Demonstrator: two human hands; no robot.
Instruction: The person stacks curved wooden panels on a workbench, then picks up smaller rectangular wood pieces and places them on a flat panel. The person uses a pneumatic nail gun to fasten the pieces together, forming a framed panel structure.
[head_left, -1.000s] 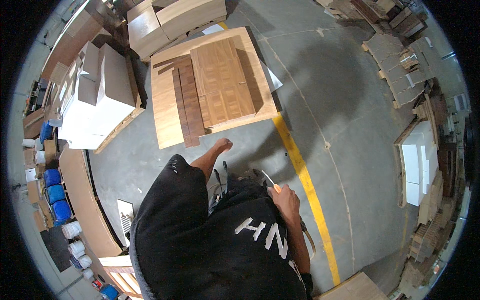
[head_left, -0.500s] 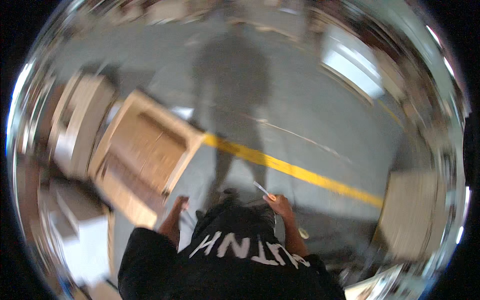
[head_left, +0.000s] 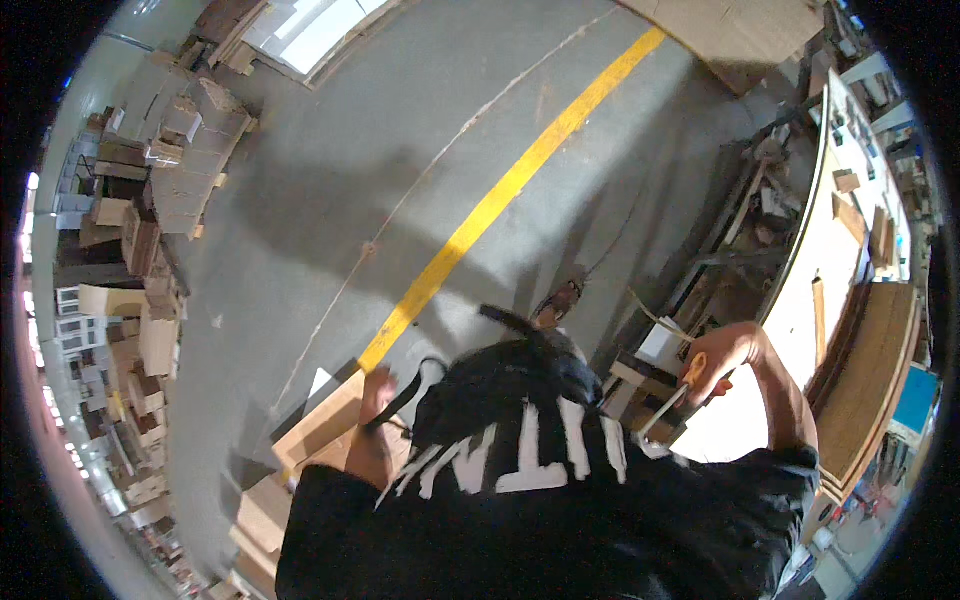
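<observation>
My right hand [head_left: 718, 362] is closed around an orange-handled tool [head_left: 665, 412], its slim metal shaft pointing down and left toward my shirt. Frames do not show clearly what kind of tool it is. That hand is over the near edge of a white-topped workbench [head_left: 735, 425]. Low on the left, my left hand [head_left: 378, 392] hangs in front of a wooden box [head_left: 325, 415]; its fingers are too blurred to read. Beside it curves a black strap [head_left: 405, 400].
A yellow floor line [head_left: 500, 195] runs diagonally across the grey floor. Wood pieces and a long brown board [head_left: 875, 375] lie along the bench at right. Stacked boxes [head_left: 155, 330] line the far left. A cardboard sheet [head_left: 735, 30] is at the top right.
My view has swung to the right, bringing the workbench beside me. My right hand has lifted outward with the tool, whose shaft now points down. The wooden box has slipped to the lower left.
</observation>
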